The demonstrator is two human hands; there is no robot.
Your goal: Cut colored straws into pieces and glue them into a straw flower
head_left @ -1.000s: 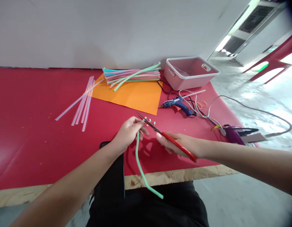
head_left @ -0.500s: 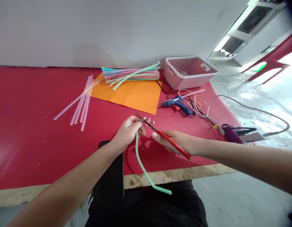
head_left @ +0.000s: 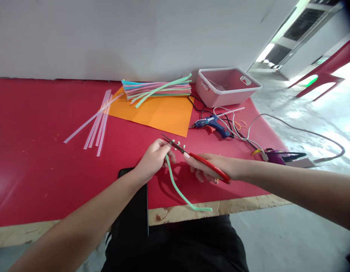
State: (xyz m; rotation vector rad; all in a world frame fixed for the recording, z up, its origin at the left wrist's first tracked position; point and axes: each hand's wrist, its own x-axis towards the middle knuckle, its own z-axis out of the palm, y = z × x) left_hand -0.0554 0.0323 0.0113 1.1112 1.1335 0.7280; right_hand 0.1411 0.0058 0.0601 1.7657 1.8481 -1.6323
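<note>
My left hand (head_left: 157, 154) pinches a light green pipe cleaner (head_left: 176, 187) near its upper end, and the rest hangs in a curve toward the table's front edge. My right hand (head_left: 210, 166) is closed around red-handled scissors (head_left: 207, 163). Their blades lie right at the left fingertips; whether the pipe cleaner's end is between them is hard to see. Just beyond the blades, several short green snippets (head_left: 178, 143) lie on the red table surface (head_left: 50, 177).
Behind are a bundle of coloured pipe cleaners (head_left: 158, 90) on orange paper (head_left: 152, 117), a pink basket (head_left: 228, 90), and a blue glue gun (head_left: 213, 124) with cords. Glue sticks (head_left: 98, 124) lie left. A black phone (head_left: 132, 207) juts over the front edge.
The pipe cleaner's hanging end has swung up and to the right. My right hand has turned slightly on the scissors, its lower fingers now more visible. The left hand has barely moved.
</note>
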